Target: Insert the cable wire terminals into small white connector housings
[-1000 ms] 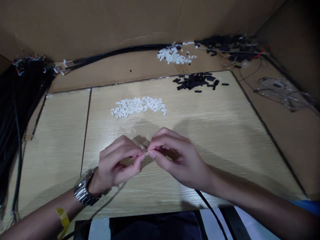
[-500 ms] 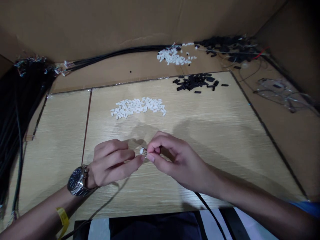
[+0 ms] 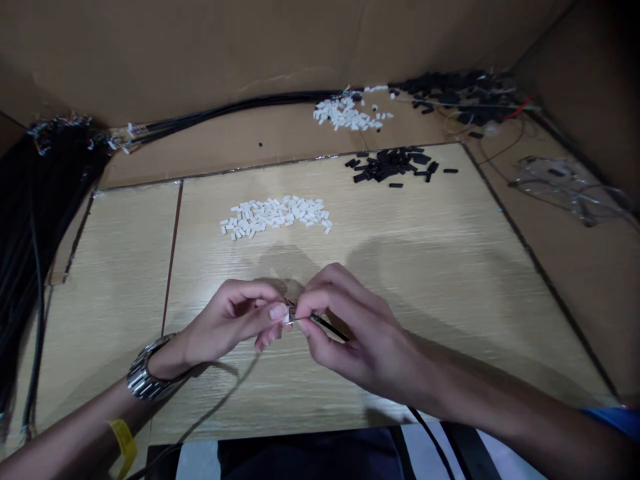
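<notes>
My left hand (image 3: pixel 245 317), wearing a metal-band watch (image 3: pixel 147 375) on its wrist, pinches a small white connector housing (image 3: pixel 287 317) between thumb and fingers. Thin wires run from that connector towards my right hand (image 3: pixel 345 327). The thumb and index finger of my right hand are closed on a thin wire at the end of a black cable (image 3: pixel 330 327). This cable passes under my right palm and shows again below the wrist, hanging over the table's front edge. Both sets of fingertips almost meet above the table; the exact wire ends are too small to make out.
A pile of white connector housings (image 3: pixel 277 215) lies beyond my hands, with black tube pieces (image 3: pixel 393 165) at the back right. More white housings (image 3: pixel 347 113) sit by the cardboard wall (image 3: pixel 250 47). A thick bundle of black cables (image 3: pixel 55 193) lies at left. Another cable (image 3: pixel 220 400) crosses the front left.
My left hand has turned over, so its thumb now shows on top of the connector. My right hand's fingers have shifted slightly, and the black cable's end has come into sight between them.
</notes>
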Motion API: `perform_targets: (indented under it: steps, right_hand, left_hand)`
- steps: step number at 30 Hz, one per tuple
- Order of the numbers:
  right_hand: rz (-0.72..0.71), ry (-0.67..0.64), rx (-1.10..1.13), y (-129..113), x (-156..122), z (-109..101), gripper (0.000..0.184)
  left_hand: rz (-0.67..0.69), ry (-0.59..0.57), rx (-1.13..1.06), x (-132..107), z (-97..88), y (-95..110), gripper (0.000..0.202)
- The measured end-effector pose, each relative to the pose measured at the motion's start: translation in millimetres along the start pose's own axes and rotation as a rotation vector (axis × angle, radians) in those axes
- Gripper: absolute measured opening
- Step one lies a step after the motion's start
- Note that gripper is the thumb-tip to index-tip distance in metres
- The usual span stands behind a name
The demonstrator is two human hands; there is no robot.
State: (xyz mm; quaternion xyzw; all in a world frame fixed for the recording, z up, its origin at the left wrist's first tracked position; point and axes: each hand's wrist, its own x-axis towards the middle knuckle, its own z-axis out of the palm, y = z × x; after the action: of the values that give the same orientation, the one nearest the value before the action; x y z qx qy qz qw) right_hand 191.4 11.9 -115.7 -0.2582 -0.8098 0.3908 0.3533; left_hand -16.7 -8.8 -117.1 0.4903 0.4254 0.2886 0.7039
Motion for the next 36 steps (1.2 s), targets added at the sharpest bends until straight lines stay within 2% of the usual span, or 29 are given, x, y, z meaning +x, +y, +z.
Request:
perform_targets:
  steps: [4, 6, 8, 17, 23, 29, 36]
  right_hand:
    - [-0.255, 0.109, -0.246, 3.5, 0.4, -1.5, 0.004]
    - [-0.387, 0.121, -0.358, 4.9, 0.4, -3.6, 0.002]
    - [-0.447, 0.107, -0.393, 5.1, 0.5, -5.6, 0.003]
    - [-0.546, 0.194, -0.397, 1.4, 0.8, -3.2, 0.011]
    - [-0.544, 0.170, -0.364, 1.4, -0.2, -2.6, 0.012]
    - [-0.587, 0.195, -0.391, -0.7, 1.2, -3.1, 0.015]
    - [-0.601, 0.217, -0.395, 4.8, -3.9, 2.4, 0.011]
  left_hand:
    - [-0.058, -0.035, -0.169, 1.1, 0.7, -5.6, 0.028]
    - [-0.083, -0.054, -0.253, 0.0, 3.1, -7.4, 0.031]
    - [-0.096, -0.066, -0.310, -1.6, 5.9, -7.9, 0.032]
    - [-0.005, -0.143, -0.255, -7.5, 6.4, -10.7, 0.033]
    - [0.052, -0.153, -0.247, -9.2, 6.7, -15.0, 0.029]
    - [-0.027, -0.188, -0.259, -7.3, 5.4, -15.1, 0.033]
    - [-0.026, -0.172, -0.269, -5.5, 6.4, -16.0, 0.036]
